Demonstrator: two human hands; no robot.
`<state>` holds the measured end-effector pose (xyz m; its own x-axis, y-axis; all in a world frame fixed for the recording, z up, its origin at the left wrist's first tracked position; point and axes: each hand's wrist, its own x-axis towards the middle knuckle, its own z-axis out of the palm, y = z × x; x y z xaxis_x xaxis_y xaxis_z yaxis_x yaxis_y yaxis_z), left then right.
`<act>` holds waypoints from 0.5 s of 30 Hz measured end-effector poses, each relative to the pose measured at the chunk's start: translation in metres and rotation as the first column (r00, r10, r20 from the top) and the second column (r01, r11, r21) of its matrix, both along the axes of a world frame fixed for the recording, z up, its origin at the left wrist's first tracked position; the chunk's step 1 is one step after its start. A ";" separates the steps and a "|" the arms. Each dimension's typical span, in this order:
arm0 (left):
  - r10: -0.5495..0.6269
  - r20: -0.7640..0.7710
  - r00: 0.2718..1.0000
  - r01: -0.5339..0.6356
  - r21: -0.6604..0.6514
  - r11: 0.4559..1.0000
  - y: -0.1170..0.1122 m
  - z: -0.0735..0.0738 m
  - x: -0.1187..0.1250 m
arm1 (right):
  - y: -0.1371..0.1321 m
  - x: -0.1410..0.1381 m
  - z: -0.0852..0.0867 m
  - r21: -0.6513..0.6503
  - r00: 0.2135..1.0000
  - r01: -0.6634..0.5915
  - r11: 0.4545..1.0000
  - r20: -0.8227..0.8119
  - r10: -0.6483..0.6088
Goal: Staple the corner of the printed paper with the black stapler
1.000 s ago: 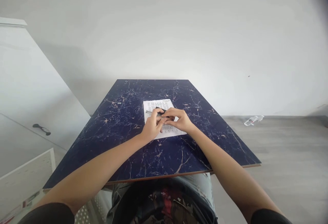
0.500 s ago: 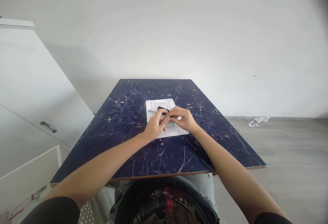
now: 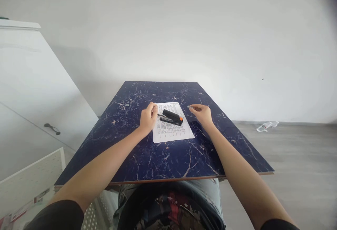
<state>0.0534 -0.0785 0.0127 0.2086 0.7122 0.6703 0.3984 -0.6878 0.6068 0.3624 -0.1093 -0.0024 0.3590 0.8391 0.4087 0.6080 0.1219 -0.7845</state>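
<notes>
A black stapler (image 3: 172, 117) with an orange patch lies on printed sheets of paper (image 3: 173, 137), its jaws apart and pointing left. From between the jaws a thin metal rail (image 3: 159, 115) sticks out toward my left hand (image 3: 149, 117). That hand is closed at the sheets' left edge, its fingertips around the rail's end, which they partly hide. To the right of the paper, my right hand (image 3: 201, 112) pinches a small silver strip of staples (image 3: 189, 107) between thumb and finger, above the table.
The dark blue marbled table (image 3: 158, 163) has a small pale piece (image 3: 126, 105) at its far left. A white cabinet (image 3: 31, 75) stands on the left. A clear plastic item (image 3: 267, 126) lies on the floor at the right, by the wall.
My hands were together over the stapler and have moved apart. The left shifted left with the rail's end, the right went right with the staple strip. The stapler now lies uncovered on the paper.
</notes>
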 end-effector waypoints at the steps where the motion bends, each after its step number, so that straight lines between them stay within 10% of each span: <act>1: 0.071 -0.071 0.995 -0.069 0.033 0.997 0.009 0.002 -0.007 | 0.003 0.006 -0.004 -0.030 0.999 0.038 0.999 0.012 -0.037; 9: 0.459 -0.569 0.682 -0.553 0.008 0.833 0.087 -0.017 -0.079 | 0.023 0.058 -0.031 -0.137 0.953 0.269 0.953 0.183 -0.243; 15: 0.399 -0.668 0.628 -0.630 -0.136 0.765 0.101 -0.037 -0.085 | 0.032 0.063 -0.038 -0.071 0.944 0.297 0.952 0.173 -0.281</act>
<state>-0.0318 0.0221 -0.0248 -0.0113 0.9670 0.2544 0.9607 -0.0601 0.2709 0.4257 -0.0778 -0.0404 0.5284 0.7465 0.4043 0.7240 -0.1474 -0.6739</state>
